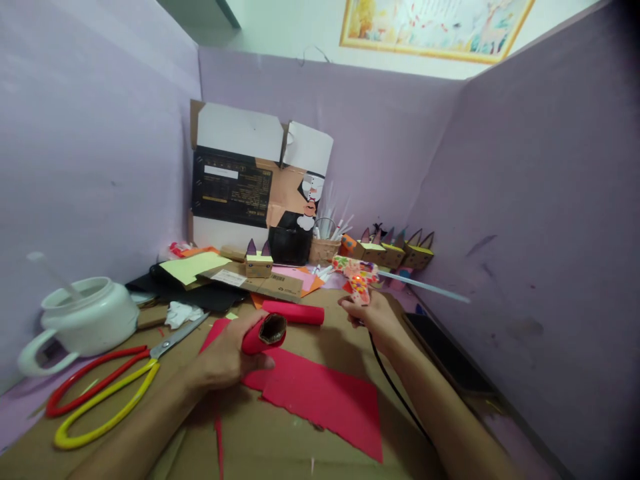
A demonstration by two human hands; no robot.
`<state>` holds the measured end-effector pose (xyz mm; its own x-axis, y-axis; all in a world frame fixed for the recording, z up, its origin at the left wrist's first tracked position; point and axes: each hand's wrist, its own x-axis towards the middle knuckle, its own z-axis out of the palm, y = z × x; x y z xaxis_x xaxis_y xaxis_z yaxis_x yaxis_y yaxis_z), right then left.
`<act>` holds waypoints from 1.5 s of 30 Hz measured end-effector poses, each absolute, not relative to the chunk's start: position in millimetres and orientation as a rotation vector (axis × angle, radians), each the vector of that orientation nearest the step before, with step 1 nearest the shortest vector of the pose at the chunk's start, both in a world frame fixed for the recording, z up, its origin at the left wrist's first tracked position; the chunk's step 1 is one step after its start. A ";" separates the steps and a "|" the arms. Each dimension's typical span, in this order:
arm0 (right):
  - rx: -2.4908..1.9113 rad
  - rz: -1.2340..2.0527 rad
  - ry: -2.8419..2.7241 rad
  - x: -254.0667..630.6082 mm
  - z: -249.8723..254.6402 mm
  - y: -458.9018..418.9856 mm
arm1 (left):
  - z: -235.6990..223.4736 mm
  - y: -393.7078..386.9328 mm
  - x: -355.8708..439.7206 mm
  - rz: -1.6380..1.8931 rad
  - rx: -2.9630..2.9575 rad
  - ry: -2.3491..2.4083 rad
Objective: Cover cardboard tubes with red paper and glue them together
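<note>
My left hand [230,353] is wrapped around a cardboard tube [263,333] covered in red paper, its open brown end facing me. A flat sheet of red paper [325,397] with a ragged near edge lies under and to the right of that hand. Just behind it rests another red paper-covered roll [295,312]. My right hand [373,317] grips a glue gun [359,283] with a colourful flowered pattern, raised above the table. A long translucent glue stick [425,285] juts from its back to the right, and a black cord runs down along my forearm.
Red-and-yellow-handled scissors [155,353] lie open at left, beside a white ceramic pot [90,317]. A dark flat device [450,353] is at right. Behind stand small cardboard animal boxes [259,265], a basket of glue sticks [325,250] and an unfolded carton [235,180]. Lilac panels enclose three sides.
</note>
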<state>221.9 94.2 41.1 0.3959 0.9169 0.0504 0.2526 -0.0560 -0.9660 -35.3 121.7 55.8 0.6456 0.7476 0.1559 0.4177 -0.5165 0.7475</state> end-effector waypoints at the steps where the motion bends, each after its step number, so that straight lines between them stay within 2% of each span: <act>1: -1.510 0.744 -1.084 219.2 43.5 82.0 | 56.2 121.7 -34.7 0.620 2.163 0.916; 7: -1.300 0.791 -1.259 208.1 42.4 25.0 | 55.3 123.1 -31.6 0.595 2.174 0.963; 18: -1.195 0.994 -1.210 187.0 32.9 14.7 | 58.3 121.5 -29.1 0.546 2.149 0.939; 34: -1.237 0.897 -1.331 187.8 12.8 18.8 | 42.0 126.4 -28.8 0.608 2.106 0.794; 40: -1.328 0.946 -1.264 185.0 20.3 17.6 | 44.5 126.1 -28.2 0.620 2.054 0.837; 45: -1.341 0.832 -1.344 187.6 20.6 16.4 | 44.7 126.5 -28.3 0.620 2.090 0.872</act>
<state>187.6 16.4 20.6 0.1387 0.9731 0.1841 0.2693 0.1419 -0.9526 -28.3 126.5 44.7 0.6468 0.7507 0.1349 0.3740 -0.4663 0.8017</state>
